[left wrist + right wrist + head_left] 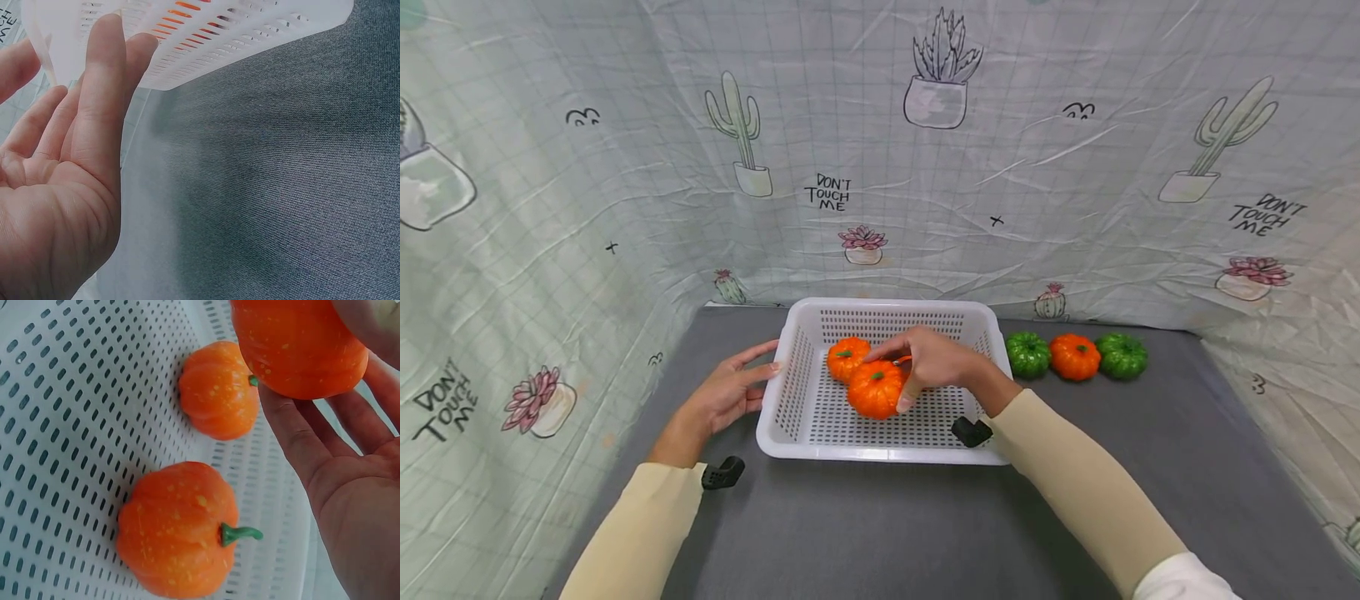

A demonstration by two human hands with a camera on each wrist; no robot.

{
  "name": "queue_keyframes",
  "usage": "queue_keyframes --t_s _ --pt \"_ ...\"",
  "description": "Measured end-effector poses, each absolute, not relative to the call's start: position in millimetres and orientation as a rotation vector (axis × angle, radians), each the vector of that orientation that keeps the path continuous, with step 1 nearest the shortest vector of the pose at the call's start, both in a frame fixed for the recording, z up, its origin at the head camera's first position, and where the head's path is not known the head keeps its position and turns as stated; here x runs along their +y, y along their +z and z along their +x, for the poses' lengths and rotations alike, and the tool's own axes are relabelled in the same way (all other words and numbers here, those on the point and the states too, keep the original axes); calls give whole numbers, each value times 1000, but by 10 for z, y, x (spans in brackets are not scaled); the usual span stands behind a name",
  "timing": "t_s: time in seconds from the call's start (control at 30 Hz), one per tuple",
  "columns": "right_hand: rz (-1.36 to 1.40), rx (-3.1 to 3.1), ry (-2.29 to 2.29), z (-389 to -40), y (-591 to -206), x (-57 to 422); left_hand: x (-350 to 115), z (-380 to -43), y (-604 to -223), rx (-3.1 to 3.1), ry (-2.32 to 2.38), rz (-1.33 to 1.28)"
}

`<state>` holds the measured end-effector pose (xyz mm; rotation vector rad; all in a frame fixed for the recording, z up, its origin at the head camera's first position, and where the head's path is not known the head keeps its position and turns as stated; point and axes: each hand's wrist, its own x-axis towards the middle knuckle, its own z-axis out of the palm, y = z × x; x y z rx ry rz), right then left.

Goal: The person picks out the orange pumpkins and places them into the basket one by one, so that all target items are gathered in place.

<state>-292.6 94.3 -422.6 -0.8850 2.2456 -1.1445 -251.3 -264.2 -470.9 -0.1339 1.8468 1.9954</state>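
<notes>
A white perforated plastic basket (880, 454) stands on the grey table. My right hand (934, 360) reaches into it and grips a small orange pumpkin (877, 392) between thumb and fingers. In the right wrist view the held pumpkin (300, 347) is off the basket floor. Two more orange pumpkins lie in the basket: one (219, 390) beyond the held one, the other (178, 531) nearer, mostly hidden by my hand in the head view. My left hand (730, 392) is at the basket's left side, its fingers fairly straight, fingertips touching the rim and wall.
Right of the basket, a green pumpkin (1028, 355), an orange pumpkin (1075, 357) and another green pumpkin (1122, 357) stand in a row on the table (865, 533). A cactus-printed cloth (880, 167) hangs behind and along the sides.
</notes>
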Motion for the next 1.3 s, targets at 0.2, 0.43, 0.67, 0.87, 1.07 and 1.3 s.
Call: queue_keyframes --t_s 0.2,0.43,0.67,0.87,1.07,1.3 --pt "-874 2197 -1154 -2957 -4269 828 -2645 -2514 -4709 1848 1995 -142" --pt "-875 2122 -1194 -2990 -4323 716 -2636 -2514 -4699 1852 1990 -143" --pt "-868 2086 -1218 -3004 -4380 630 -2635 -2520 -4710 1862 1983 -147" --pt "-864 2089 -1216 -3004 -4407 575 -2627 -2516 -4707 1858 1984 -144" --pt "-857 2093 -1218 -3017 -4458 532 -2630 -2524 -4719 1864 1983 -165" --pt "-851 2079 -1215 -3032 -4480 502 -2637 -2522 -4718 1866 1985 -167"
